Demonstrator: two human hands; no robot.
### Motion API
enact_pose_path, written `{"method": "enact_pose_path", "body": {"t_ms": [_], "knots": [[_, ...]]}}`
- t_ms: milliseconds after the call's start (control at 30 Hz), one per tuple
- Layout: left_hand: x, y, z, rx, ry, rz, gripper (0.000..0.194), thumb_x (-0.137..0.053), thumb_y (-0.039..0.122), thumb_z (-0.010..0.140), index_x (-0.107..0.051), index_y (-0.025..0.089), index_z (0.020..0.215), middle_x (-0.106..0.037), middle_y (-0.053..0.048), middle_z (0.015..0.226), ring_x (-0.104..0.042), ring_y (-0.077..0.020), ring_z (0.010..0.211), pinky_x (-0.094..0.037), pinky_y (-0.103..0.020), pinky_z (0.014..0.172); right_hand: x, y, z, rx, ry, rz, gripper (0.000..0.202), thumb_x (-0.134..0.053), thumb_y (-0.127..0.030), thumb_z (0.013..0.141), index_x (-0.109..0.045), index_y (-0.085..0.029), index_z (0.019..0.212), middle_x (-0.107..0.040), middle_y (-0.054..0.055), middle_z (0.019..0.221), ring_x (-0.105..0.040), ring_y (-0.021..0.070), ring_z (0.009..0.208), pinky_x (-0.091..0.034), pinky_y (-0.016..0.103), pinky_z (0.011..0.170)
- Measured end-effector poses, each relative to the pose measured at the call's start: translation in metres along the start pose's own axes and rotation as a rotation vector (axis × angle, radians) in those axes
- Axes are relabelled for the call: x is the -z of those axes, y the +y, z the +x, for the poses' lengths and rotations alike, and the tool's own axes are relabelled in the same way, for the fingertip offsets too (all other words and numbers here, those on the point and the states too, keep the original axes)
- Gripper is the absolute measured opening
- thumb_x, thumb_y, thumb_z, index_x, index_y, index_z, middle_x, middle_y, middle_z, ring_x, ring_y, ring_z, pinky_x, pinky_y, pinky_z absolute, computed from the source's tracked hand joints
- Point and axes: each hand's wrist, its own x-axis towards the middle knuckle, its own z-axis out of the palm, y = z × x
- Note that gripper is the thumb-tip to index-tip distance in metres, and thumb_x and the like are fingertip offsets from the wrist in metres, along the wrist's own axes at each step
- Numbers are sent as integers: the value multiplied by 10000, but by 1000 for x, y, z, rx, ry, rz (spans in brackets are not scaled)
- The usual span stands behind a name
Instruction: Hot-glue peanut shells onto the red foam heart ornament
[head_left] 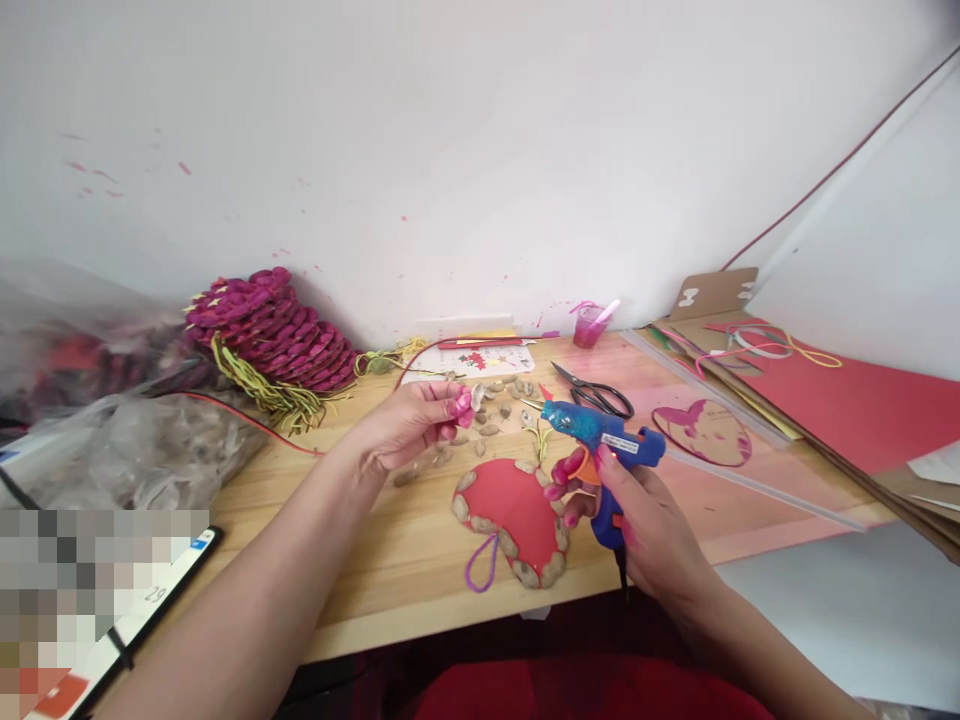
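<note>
My left hand (431, 415), its fingertips stained pink, pinches a pale half peanut shell (477, 397) above the table. My right hand (637, 510) is wrapped round a blue hot glue gun (600, 430), with fingers at its orange trigger (589, 466). The nozzle points left, toward the shell but apart from it. Below and between my hands lies a red heart (517, 510) edged with peanut shells, a purple loop (481, 565) at its side. More loose shells (487, 429) are scattered behind the heart.
Black-handled scissors (600, 393) lie behind the glue gun. A pink-stained cup (591, 326) stands by the wall. A cardboard heart (705, 432) and red sheets (840, 390) are at right. At left are a magenta shell piece (274, 330), plastic bags (165, 450) and a tablet-like device (161, 600).
</note>
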Motion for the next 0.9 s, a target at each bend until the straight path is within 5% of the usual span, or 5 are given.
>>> {"method": "enact_pose_path", "body": {"t_ms": [333,900], "knots": [[-14,-13,-2,77,-162,-182,341,-932,315,600,-696,102,723,-677,-47,659,-570,-71,559,-442,-143,503,-9,-16,-18,131,-109,-354,377,-539,-537,959,-663,-192,870,-716,29,713,-552,102,468,-430,248,466],[-17,-13,-3,99,-155,-173,341,-940,310,582,-714,114,746,-677,-42,646,-570,-71,554,-422,-145,504,-7,-16,-20,188,-101,-509,436,-494,-559,967,-657,-199,783,-696,43,639,-551,134,479,-423,272,460]]}}
